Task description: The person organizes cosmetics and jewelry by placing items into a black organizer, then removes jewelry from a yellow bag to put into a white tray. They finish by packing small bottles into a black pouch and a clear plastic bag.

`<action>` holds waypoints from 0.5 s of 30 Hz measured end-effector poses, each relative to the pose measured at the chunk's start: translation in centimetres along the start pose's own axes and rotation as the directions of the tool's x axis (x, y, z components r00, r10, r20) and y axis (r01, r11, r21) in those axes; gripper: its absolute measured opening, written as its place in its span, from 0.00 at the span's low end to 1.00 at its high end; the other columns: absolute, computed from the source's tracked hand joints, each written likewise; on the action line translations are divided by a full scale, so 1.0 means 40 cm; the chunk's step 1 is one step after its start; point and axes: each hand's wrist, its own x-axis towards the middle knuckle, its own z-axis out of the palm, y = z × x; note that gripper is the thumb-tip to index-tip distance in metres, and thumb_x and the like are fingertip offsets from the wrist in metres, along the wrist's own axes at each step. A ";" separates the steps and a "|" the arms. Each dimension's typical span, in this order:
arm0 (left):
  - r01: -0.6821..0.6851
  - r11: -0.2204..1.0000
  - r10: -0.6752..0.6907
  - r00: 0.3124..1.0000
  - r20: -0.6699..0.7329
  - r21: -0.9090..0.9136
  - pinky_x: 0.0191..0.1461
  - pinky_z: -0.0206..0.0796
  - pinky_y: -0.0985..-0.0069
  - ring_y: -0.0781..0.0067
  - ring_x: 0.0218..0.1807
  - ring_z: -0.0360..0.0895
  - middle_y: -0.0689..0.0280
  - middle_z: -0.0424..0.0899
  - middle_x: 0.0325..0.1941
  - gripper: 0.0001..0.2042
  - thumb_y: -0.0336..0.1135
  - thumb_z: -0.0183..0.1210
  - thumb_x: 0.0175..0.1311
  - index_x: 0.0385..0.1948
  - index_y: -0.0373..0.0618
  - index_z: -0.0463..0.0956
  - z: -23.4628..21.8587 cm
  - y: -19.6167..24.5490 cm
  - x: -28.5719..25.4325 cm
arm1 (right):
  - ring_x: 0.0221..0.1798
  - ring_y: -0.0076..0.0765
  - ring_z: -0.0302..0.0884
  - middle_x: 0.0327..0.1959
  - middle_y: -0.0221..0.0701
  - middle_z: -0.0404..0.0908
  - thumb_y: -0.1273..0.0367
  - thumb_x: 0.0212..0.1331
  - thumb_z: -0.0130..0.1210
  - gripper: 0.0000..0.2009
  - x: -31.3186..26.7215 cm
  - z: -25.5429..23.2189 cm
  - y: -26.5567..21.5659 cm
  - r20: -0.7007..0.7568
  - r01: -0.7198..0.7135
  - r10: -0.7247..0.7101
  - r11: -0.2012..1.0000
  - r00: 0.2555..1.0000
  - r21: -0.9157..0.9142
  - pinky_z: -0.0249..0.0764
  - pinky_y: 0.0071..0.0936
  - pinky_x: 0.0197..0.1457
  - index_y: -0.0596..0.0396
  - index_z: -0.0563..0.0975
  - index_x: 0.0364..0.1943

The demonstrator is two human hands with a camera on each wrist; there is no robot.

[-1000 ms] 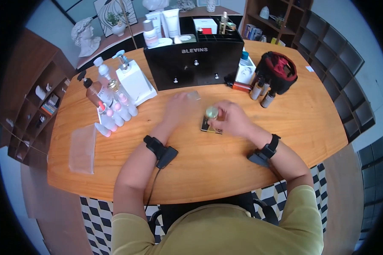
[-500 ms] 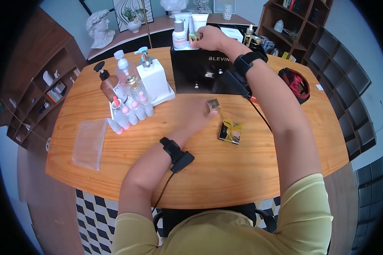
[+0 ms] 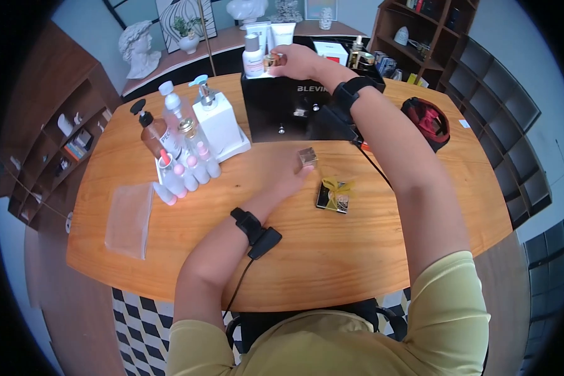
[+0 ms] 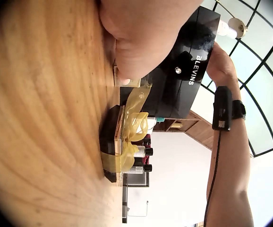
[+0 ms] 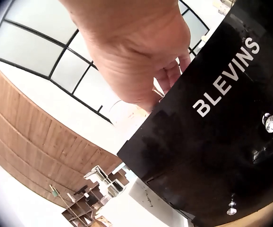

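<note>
My left hand (image 3: 287, 174) is low over the table and holds a small square gold-and-clear box (image 3: 308, 157), its thumb on the near side. In the left wrist view the thumb presses that box (image 4: 135, 82) at the table surface. My right hand (image 3: 299, 61) reaches to the top of the black BLEVINS organizer (image 3: 276, 106) and pinches a small gold-coloured container (image 3: 271, 61) beside a white bottle (image 3: 253, 59). In the right wrist view the fingertips are hidden behind the organizer's edge. A flat black box with a yellow ribbon (image 3: 333, 199) lies right of my left hand.
Left of the organizer stand a white pump dispenser (image 3: 218, 122), a brown pump bottle (image 3: 153, 135) and several small bottles with pink tips (image 3: 194, 169). A translucent pouch (image 3: 128, 219) lies at the left. A black-and-red bag (image 3: 425, 122) stands at the right, past my right arm.
My right hand has lifted the small container from beside the ribboned box up to the organizer's top. My left hand stays around the small square box. The head view has shifted.
</note>
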 end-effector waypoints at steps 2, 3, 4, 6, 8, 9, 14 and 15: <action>-0.024 0.997 0.025 1.000 -0.006 0.077 0.44 0.69 0.69 0.62 0.40 0.75 0.60 0.77 0.41 0.23 0.47 0.65 0.54 0.45 0.41 0.73 0.002 -0.007 0.000 | 0.40 0.38 0.80 0.36 0.36 0.82 0.57 0.51 0.65 0.26 -0.010 -0.024 0.029 -0.088 0.003 0.006 0.995 0.996 0.104 0.74 0.33 0.46 0.55 0.75 0.53; -0.033 0.993 0.035 0.999 -0.011 0.115 0.43 0.69 0.69 0.63 0.40 0.75 0.60 0.77 0.41 0.23 0.47 0.65 0.54 0.45 0.41 0.73 0.003 -0.011 0.001 | 0.39 0.38 0.80 0.36 0.36 0.82 0.57 0.52 0.64 0.26 -0.017 -0.037 0.043 -0.130 0.011 0.009 0.988 0.992 0.156 0.74 0.33 0.46 0.55 0.75 0.54; -0.034 0.993 0.035 0.999 -0.006 0.114 0.44 0.69 0.69 0.63 0.40 0.75 0.60 0.77 0.41 0.23 0.47 0.65 0.54 0.45 0.41 0.73 0.005 -0.015 0.004 | 0.40 0.40 0.80 0.36 0.36 0.82 0.56 0.53 0.63 0.24 -0.016 -0.060 0.075 -0.223 0.016 -0.005 0.999 0.975 0.049 0.75 0.34 0.46 0.54 0.76 0.51; -0.027 0.993 0.027 1.000 0.003 0.111 0.44 0.69 0.70 0.64 0.40 0.75 0.60 0.77 0.40 0.23 0.47 0.66 0.53 0.45 0.41 0.73 0.002 -0.011 0.002 | 0.44 0.45 0.80 0.39 0.40 0.83 0.55 0.54 0.60 0.22 -0.038 -0.120 0.139 -0.340 -0.143 0.096 0.983 0.936 -0.115 0.74 0.37 0.51 0.52 0.78 0.49; -0.024 0.989 0.020 0.999 0.031 0.146 0.45 0.69 0.70 0.64 0.40 0.75 0.60 0.78 0.41 0.23 0.47 0.65 0.54 0.46 0.41 0.73 0.000 -0.011 0.004 | 0.51 0.51 0.77 0.46 0.43 0.81 0.54 0.53 0.60 0.23 -0.075 -0.189 0.197 -0.322 -0.353 0.255 0.888 0.912 -0.294 0.73 0.39 0.55 0.53 0.78 0.49; -0.023 0.986 0.016 0.999 0.045 0.163 0.45 0.69 0.70 0.65 0.40 0.75 0.60 0.78 0.41 0.23 0.47 0.65 0.54 0.46 0.41 0.73 0.000 -0.011 0.005 | 0.48 0.50 0.79 0.44 0.43 0.82 0.58 0.53 0.58 0.17 -0.101 -0.203 0.230 -0.331 -0.384 0.279 0.868 0.901 -0.315 0.75 0.40 0.53 0.52 0.81 0.43; -0.035 0.983 0.034 0.999 0.010 0.180 0.45 0.68 0.71 0.64 0.40 0.74 0.60 0.78 0.41 0.24 0.47 0.65 0.54 0.47 0.41 0.73 0.007 -0.019 0.007 | 0.44 0.48 0.79 0.37 0.39 0.83 0.59 0.48 0.64 0.16 -0.167 -0.206 0.291 -0.095 -0.282 0.266 0.895 0.959 -0.345 0.75 0.38 0.50 0.51 0.81 0.40; -0.035 0.983 0.035 0.999 0.003 0.180 0.45 0.68 0.71 0.64 0.40 0.74 0.60 0.78 0.41 0.24 0.47 0.65 0.54 0.47 0.41 0.73 0.006 -0.018 0.007 | 0.44 0.48 0.79 0.37 0.40 0.83 0.59 0.48 0.64 0.16 -0.169 -0.207 0.299 -0.143 -0.301 0.269 0.905 0.952 -0.301 0.75 0.38 0.50 0.51 0.81 0.40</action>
